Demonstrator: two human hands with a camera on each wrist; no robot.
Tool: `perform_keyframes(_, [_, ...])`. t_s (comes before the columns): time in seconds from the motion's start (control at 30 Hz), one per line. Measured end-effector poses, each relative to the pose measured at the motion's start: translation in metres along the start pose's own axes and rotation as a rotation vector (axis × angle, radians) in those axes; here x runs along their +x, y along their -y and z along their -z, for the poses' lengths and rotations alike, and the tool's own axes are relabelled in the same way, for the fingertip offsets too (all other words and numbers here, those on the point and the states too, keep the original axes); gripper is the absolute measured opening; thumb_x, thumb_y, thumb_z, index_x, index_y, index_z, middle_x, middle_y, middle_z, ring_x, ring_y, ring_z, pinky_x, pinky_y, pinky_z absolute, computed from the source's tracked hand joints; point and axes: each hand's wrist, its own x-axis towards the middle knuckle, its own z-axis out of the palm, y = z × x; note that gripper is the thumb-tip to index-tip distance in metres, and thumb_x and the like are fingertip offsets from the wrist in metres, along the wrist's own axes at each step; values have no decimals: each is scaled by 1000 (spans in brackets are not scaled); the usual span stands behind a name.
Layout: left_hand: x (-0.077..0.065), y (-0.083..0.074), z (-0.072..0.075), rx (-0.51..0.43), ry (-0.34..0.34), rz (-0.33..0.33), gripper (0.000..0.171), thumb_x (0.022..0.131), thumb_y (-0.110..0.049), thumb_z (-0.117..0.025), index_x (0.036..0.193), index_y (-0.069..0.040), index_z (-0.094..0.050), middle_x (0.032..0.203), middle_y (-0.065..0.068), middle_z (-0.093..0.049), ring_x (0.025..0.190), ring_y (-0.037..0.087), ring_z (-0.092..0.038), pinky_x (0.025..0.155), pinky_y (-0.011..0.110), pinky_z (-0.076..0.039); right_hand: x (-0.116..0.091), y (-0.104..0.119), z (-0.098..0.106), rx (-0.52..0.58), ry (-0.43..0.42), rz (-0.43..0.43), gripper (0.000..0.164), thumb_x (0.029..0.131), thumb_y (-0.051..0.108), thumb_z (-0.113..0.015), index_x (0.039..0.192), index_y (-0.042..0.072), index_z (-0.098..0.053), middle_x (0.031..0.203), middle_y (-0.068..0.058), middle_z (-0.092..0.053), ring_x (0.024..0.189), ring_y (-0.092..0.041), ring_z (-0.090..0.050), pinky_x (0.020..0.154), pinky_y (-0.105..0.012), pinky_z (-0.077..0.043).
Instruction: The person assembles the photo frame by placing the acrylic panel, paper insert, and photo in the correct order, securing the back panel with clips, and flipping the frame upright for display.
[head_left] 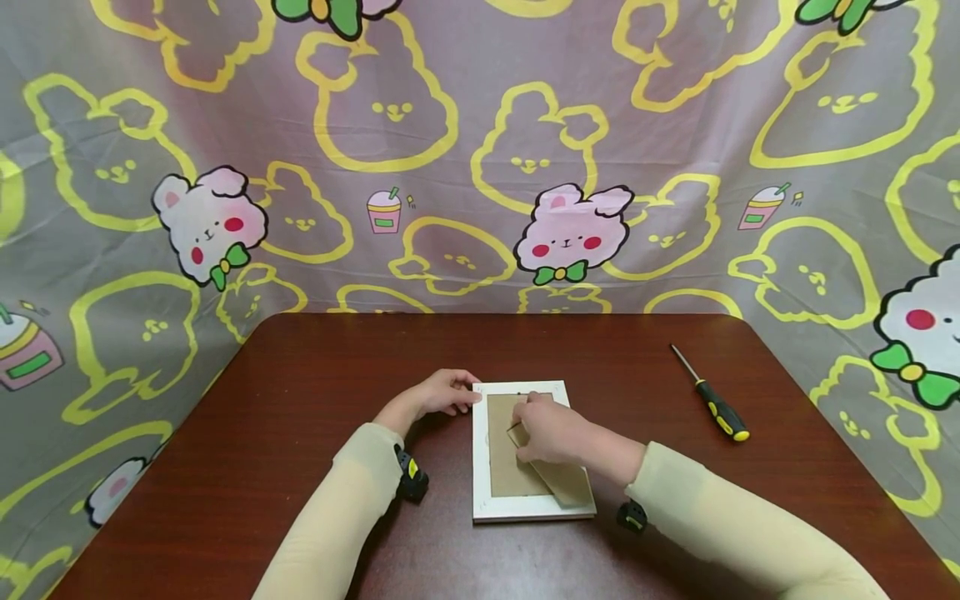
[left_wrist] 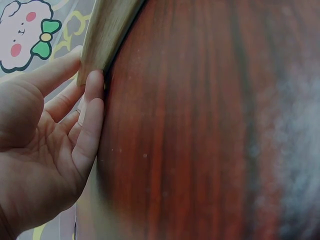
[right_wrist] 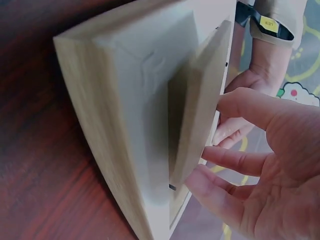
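A white-bordered picture frame lies on the table with its brown backing board facing up. My left hand holds the frame's far left corner, and the left wrist view shows thumb and fingers at its wooden side. Over the backing, my right hand grips a brown flap like an easel stand. Seen from the right wrist, this flap stands tilted up from the back, with thumb and fingertips at its edges. Small dark metal tabs show near it.
To the right on the brown table lies a screwdriver with a black and yellow handle, its shaft angled toward the back. A cartoon-printed curtain hangs behind and along both sides of the table.
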Motion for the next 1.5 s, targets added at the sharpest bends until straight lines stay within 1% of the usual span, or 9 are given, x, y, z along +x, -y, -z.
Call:
perform_keyframes(0.17, [0, -1, 0, 9, -1, 6, 26, 92, -15, -68, 114, -2, -63, 78, 1, -61, 71, 15, -59, 61, 28, -48, -4, -1, -2, -3, -34, 9, 34, 71, 20, -83, 98, 7, -68, 87, -3, -50, 70, -16, -48, 62, -34, -45])
perform_keyframes(0.33, [0, -2, 1, 15, -5, 12, 28, 91, -17, -68, 114, -2, -64, 79, 1, -62, 72, 15, -59, 61, 28, -48, -4, -2, -3, -20, -43, -1, 35, 73, 24, -84, 101, 9, -69, 89, -2, -51, 70, -15, -50, 62, -35, -47])
perform_keyframes(0.5, [0, -3, 0, 31, -11, 24, 30, 91, -24, -70, 112, -4, -64, 78, 2, -62, 71, 15, -58, 61, 28, -49, -4, -4, -5, -17, -39, -7, 36, 73, 25, -84, 101, 9, -69, 90, -2, -52, 70, -16, -50, 62, -36, -47])
perform_keyframes(0.6, [0, -5, -2, 66, -32, 20, 33, 89, -30, -72, 109, -6, -64, 76, 3, -60, 67, 15, -57, 58, 27, -48, -3, -4, -6, -14, -40, -3, 36, 73, 25, -85, 102, 10, -69, 90, -2, -51, 70, -15, -49, 62, -35, -46])
perform_keyframes(0.73, [3, -6, -7, 140, -63, 9, 38, 85, -37, -75, 105, -7, -62, 74, 4, -57, 62, 15, -54, 53, 26, -45, -2, -5, -7, -8, -40, -5, 37, 73, 26, -85, 103, 10, -69, 89, -2, -51, 67, -15, -48, 60, -35, -45])
perform_keyframes(0.87, [3, -10, -11, 215, -79, 22, 45, 80, -43, -79, 102, -9, -59, 75, 6, -56, 59, 15, -51, 51, 27, -43, -2, -5, -7, -5, -35, -10, 37, 74, 27, -85, 104, 11, -70, 90, -2, -51, 65, -14, -47, 58, -34, -45])
perform_keyframes(1.07, [-1, -17, -14, 276, -91, 29, 47, 79, -42, -80, 102, -8, -56, 78, 6, -55, 59, 16, -50, 51, 27, -41, -2, -6, -7, -5, -35, -9, 38, 74, 28, -85, 104, 11, -70, 91, -2, -51, 65, -14, -47, 59, -34, -45])
perform_keyframes(1.23, [-2, -19, -15, 294, -96, 38, 48, 79, -42, -80, 102, -9, -55, 79, 5, -54, 59, 16, -49, 52, 27, -41, -2, -6, -8, -7, -31, -24, 39, 74, 29, -85, 105, 12, -70, 93, -2, -52, 65, -14, -48, 59, -34, -46])
perform_keyframes(1.5, [-3, -20, -14, 296, -90, 31, 48, 80, -41, -80, 103, -8, -55, 79, 5, -54, 60, 16, -49, 52, 28, -41, -2, -4, -7, 5, -22, -29, 38, 74, 27, -85, 106, 11, -70, 94, -4, -52, 66, -14, -48, 61, -34, -46])
